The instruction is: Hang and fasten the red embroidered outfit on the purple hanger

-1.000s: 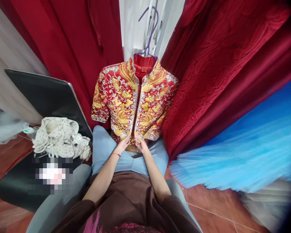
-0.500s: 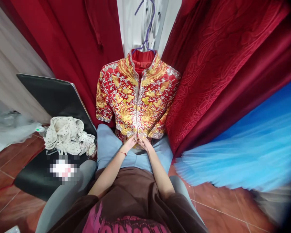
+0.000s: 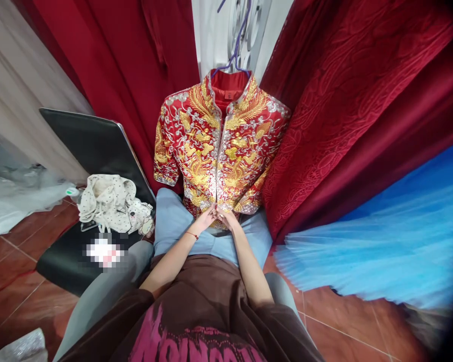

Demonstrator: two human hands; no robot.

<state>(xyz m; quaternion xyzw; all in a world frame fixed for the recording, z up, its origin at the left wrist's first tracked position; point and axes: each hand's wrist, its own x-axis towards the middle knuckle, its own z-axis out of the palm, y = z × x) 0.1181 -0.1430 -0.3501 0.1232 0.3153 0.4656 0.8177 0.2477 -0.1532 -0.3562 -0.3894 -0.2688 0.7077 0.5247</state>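
Observation:
A red jacket with gold and silver embroidery hangs upright in front of me on a purple hanger. Its stand collar is open at the top, and its lower front reaches between my knees. My left hand, with a thin red bracelet at the wrist, is closed on the jacket's front hem at the centre. Right beside it, my right hand pinches the other side of the same hem. The fingertips of both hands meet at the front opening; whatever small fastening may lie between them is too small to make out.
To the left, a black chair bears a crumpled white spotted cloth bag and a blurred-out item. Dark red garments hang close on both sides. A blue tulle skirt spreads at right. Clear plastic lies at lower left.
The view has shifted slightly, so everything appears a little to the right. Both hands stay together at the jacket's hem, with only slight finger movement.

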